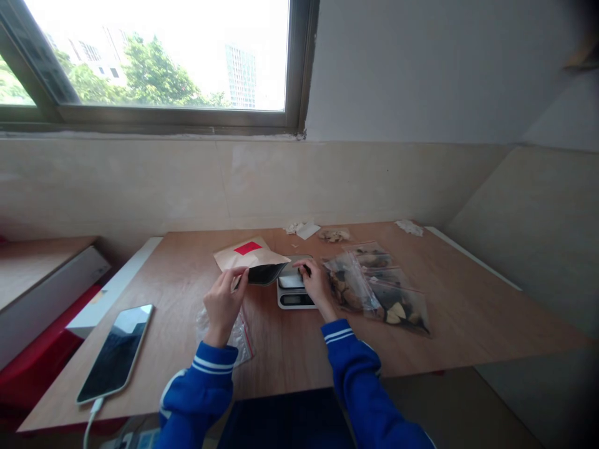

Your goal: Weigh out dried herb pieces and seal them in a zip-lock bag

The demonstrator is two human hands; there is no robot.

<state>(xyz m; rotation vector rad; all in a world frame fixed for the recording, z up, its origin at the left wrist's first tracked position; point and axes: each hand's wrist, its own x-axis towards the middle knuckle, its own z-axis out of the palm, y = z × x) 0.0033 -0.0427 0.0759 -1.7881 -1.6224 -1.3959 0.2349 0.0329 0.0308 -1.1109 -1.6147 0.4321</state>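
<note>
My left hand (226, 302) is closed on the near edge of a brown kraft paper bag (224, 257) with a red label (248, 248). The bag lies tilted, its dark-lined mouth gaping toward the right. Beside that mouth sits a small white digital scale (296, 302) with a shiny weighing plate. Over the plate's right side, my right hand (316, 284) is closed with its fingertips around a small dark piece (306, 270), too small to name. Under my left wrist lies a clear zip bag (241, 346).
Several clear zip bags of dried brown pieces (349, 287) lie right of the scale. Farther back are a small clear bag of pale pieces (334, 236) and white paper scraps (307, 231). A plugged-in phone (116, 354) rests at the left edge.
</note>
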